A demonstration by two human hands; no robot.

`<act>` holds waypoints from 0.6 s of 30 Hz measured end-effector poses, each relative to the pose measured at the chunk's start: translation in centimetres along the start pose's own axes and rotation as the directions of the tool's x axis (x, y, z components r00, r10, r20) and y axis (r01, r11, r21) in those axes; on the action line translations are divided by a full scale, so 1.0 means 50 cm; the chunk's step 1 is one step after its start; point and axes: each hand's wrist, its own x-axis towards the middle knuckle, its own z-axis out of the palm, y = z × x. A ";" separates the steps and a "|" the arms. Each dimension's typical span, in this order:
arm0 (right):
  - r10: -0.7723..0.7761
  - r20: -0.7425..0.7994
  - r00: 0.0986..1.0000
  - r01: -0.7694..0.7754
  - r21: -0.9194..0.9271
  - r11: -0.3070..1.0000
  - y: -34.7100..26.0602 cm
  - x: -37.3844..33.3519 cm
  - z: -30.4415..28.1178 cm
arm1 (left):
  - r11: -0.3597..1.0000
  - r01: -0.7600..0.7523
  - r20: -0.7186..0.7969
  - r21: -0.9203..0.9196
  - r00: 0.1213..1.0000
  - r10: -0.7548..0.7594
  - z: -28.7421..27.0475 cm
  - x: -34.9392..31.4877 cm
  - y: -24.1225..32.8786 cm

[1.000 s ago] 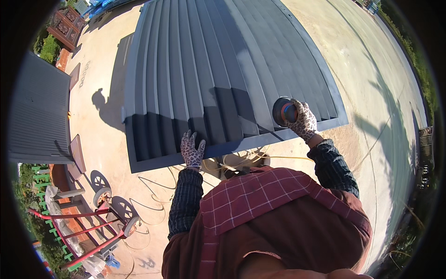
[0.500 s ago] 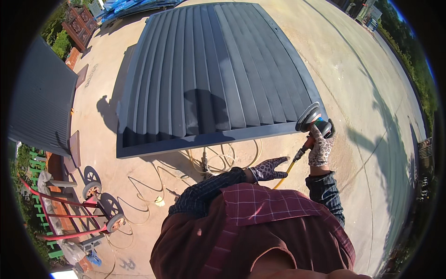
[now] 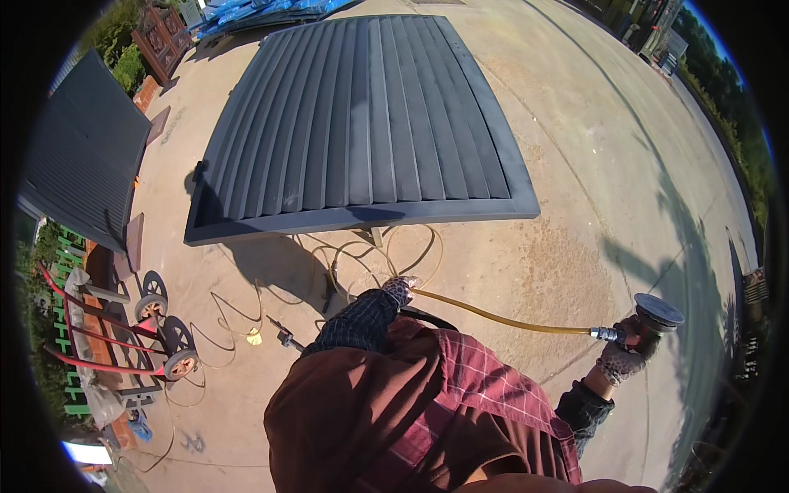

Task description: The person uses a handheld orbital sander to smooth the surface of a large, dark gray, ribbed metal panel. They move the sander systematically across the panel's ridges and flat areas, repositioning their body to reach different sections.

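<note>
My right hand (image 3: 620,362), in a spotted glove, grips a round-pad air sander (image 3: 657,314) out to the right, with the disc facing up and away. A yellow-brown air hose (image 3: 501,319) runs from the sander's metal coupling across to my left hand (image 3: 400,289). That hand, in a matching glove, is closed around the hose in front of my body. Beyond both hands lies a large dark grey louvred panel (image 3: 353,123), raised off the ground on a support. Neither hand touches it.
Loops of hose (image 3: 419,251) lie on the concrete under the panel's near edge. A red hand truck (image 3: 123,345) with wheels rests at the left. Another grey panel (image 3: 86,156) leans behind it. Blue sheeting (image 3: 255,15) covers a stack at the back.
My right hand has carried the sander away from the panel's corner, out to the right. My left hand, open before, has moved left and closed on the hose, which is now stretched across.
</note>
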 end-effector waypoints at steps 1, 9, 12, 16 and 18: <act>0.087 0.048 0.995 -0.092 0.121 0.988 -0.024 0.008 -0.035 | 0.986 0.168 -0.057 0.011 0.984 -0.167 -0.021 -0.009 -0.058; 0.209 -0.119 0.971 -0.166 0.295 0.941 -0.082 0.070 -0.240 | 0.849 0.525 -0.419 -0.057 0.759 -0.498 -0.084 -0.046 -0.204; 0.215 -0.156 0.964 -0.167 0.271 0.948 -0.059 0.094 -0.233 | 0.808 0.589 -0.335 0.016 0.765 -0.551 -0.054 -0.091 -0.251; 0.200 -0.057 0.978 -0.185 0.205 0.961 -0.026 0.111 -0.220 | 0.853 0.398 -0.013 0.337 0.908 -0.418 0.079 -0.071 -0.270; 0.182 -0.102 0.978 -0.160 0.187 0.969 -0.051 0.115 -0.214 | 0.844 0.451 -0.010 0.289 0.883 -0.469 0.136 -0.018 -0.188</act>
